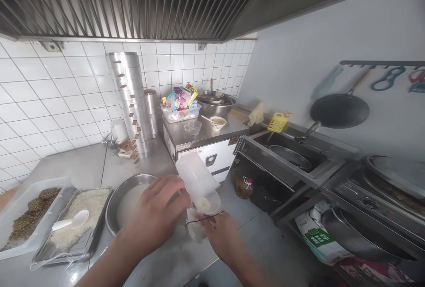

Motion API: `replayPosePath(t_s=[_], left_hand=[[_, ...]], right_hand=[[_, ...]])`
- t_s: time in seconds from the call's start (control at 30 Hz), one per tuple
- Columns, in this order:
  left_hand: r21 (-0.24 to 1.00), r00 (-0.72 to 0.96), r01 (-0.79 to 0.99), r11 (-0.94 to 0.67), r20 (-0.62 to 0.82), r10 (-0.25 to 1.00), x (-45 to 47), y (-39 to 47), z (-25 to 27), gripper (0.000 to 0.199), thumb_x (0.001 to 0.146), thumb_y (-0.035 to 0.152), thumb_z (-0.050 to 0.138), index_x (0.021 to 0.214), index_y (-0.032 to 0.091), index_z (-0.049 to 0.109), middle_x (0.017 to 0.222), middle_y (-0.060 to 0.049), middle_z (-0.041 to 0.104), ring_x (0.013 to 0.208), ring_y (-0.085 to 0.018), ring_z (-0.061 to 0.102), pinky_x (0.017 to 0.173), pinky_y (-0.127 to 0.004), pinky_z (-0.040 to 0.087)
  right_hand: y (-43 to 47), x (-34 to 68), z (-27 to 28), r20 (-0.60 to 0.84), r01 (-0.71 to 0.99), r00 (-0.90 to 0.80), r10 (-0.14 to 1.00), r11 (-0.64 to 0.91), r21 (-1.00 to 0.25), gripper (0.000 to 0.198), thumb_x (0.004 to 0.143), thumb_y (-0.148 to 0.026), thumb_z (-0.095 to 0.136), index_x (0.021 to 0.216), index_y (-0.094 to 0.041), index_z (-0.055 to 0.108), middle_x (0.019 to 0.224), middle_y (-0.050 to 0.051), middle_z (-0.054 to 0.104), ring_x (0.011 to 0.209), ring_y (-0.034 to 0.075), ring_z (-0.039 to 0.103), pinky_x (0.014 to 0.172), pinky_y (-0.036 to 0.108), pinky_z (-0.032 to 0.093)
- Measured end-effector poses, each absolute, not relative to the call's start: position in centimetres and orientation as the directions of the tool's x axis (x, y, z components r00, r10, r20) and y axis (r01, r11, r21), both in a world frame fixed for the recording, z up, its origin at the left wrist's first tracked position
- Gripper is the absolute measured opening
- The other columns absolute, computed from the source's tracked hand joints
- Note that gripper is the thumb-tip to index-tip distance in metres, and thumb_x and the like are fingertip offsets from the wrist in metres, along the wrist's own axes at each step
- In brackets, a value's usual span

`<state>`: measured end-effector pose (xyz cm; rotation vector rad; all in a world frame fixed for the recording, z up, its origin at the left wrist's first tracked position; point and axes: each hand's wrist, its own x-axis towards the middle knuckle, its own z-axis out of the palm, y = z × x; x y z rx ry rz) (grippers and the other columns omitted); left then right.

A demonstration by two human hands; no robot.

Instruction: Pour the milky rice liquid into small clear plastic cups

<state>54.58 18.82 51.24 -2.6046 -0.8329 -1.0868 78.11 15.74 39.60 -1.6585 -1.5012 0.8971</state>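
Observation:
A translucent plastic container (207, 200) with a raised, clear flap or lid (195, 173) is between my two hands above the steel counter's front edge. Something pale and round shows inside it, and a thin dark cord crosses its near side. My right hand (222, 230) grips the container from below and the right, its fingers partly hidden. My left hand (162, 207) has bent fingers closed at the container's left side; the exact contact is partly hidden. Behind my left hand, a round steel bowl (114, 198) holds whitish contents.
Left on the counter are a tray of white, flour-like stuff (89, 200) with a white spoon (79, 219) and a plastic tub (66, 183) of brown bits. Stacked metal cylinders (128, 97) stand behind. A white cabinet (195, 152), a sink (265, 139) and a stove (365, 198) lie right.

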Motion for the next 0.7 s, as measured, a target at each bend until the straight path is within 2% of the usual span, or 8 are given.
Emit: replayPosePath(t_s=[0.07,0.17,0.27,0.33,0.43,0.5,0.6,0.7], left_hand=[[0.224,0.406,0.602,-0.767,0.741,0.535,54.4,18.8,50.3,0.012,0.108,0.014,0.061,0.110,0.023,0.068,0.117,-0.005,0.075,0.104,-0.022,0.073,0.085,-0.036,0.059],[0.540,0.178,0.560,-0.628,0.662,0.728,53.0,19.2,48.1,0.014,0.114,0.028,0.055,0.109,0.027,0.068,0.115,-0.001,0.074,0.104,-0.017,0.072,0.086,-0.031,0.055],[0.794,-0.024,0.477,-0.376,0.439,0.898,50.6,20.0,43.9,0.028,0.114,0.050,0.055,0.106,0.028,0.071,0.105,0.000,0.075,0.099,-0.018,0.071,0.088,-0.033,0.053],[0.899,-0.154,0.406,-0.161,0.241,0.958,48.8,20.5,40.4,0.043,0.108,0.068,0.055,0.107,0.028,0.072,0.097,-0.001,0.077,0.091,-0.021,0.070,0.087,-0.036,0.053],[0.946,-0.279,0.310,0.093,-0.003,0.960,46.8,20.1,35.2,0.060,0.098,0.084,0.056,0.109,0.027,0.070,0.101,-0.005,0.080,0.092,-0.027,0.073,0.092,-0.042,0.053],[0.942,-0.324,0.280,0.187,-0.091,0.942,46.2,19.1,32.5,0.063,0.094,0.087,0.057,0.109,0.027,0.069,0.106,-0.007,0.082,0.094,-0.030,0.075,0.094,-0.045,0.053],[0.939,-0.342,0.258,0.226,-0.130,0.931,46.1,17.0,29.5,0.060,0.097,0.085,0.055,0.109,0.027,0.067,0.103,-0.006,0.082,0.093,-0.031,0.075,0.095,-0.047,0.053],[0.938,-0.328,0.247,0.242,-0.154,0.932,45.9,15.3,27.0,0.057,0.098,0.083,0.055,0.107,0.028,0.066,0.098,-0.005,0.081,0.093,-0.032,0.076,0.096,-0.046,0.055]], right_hand=[[15.8,78.2,39.8,-0.051,0.528,0.074,0.996,-0.083,-0.845,0.052,0.099,-0.064,0.057,0.111,-0.019,0.080,0.121,0.017,0.080,0.111,0.038,0.075,0.088,0.048,0.057],[15.9,78.4,39.9,-0.060,0.577,0.063,0.996,-0.085,-0.812,0.055,0.100,-0.065,0.054,0.110,-0.018,0.082,0.124,0.018,0.080,0.114,0.039,0.074,0.090,0.049,0.056],[15.9,78.7,39.6,-0.047,0.591,0.068,0.997,-0.078,-0.803,0.059,0.101,-0.067,0.052,0.109,-0.017,0.082,0.119,0.017,0.081,0.112,0.040,0.075,0.091,0.050,0.054],[16.0,78.9,39.1,-0.052,0.601,0.076,0.996,-0.087,-0.795,0.064,0.102,-0.071,0.049,0.106,-0.016,0.082,0.116,0.019,0.081,0.109,0.040,0.075,0.090,0.050,0.053],[16.2,79.3,38.6,-0.012,0.626,0.097,0.995,-0.071,-0.777,0.067,0.101,-0.073,0.047,0.105,-0.016,0.083,0.115,0.020,0.081,0.109,0.042,0.074,0.092,0.053,0.052],[16.2,79.5,38.5,0.001,0.618,0.094,0.996,-0.057,-0.784,0.065,0.101,-0.071,0.049,0.107,-0.017,0.084,0.118,0.020,0.081,0.114,0.043,0.073,0.096,0.053,0.052],[16.3,79.8,38.5,-0.020,0.590,0.088,0.996,-0.068,-0.805,0.062,0.101,-0.071,0.053,0.108,-0.018,0.084,0.118,0.017,0.081,0.113,0.040,0.073,0.098,0.050,0.052],[16.4,80.1,37.6,-0.023,0.591,0.105,0.994,-0.082,-0.802,0.061,0.100,-0.074,0.056,0.102,-0.019,0.084,0.103,0.015,0.082,0.097,0.037,0.075,0.087,0.047,0.052]])
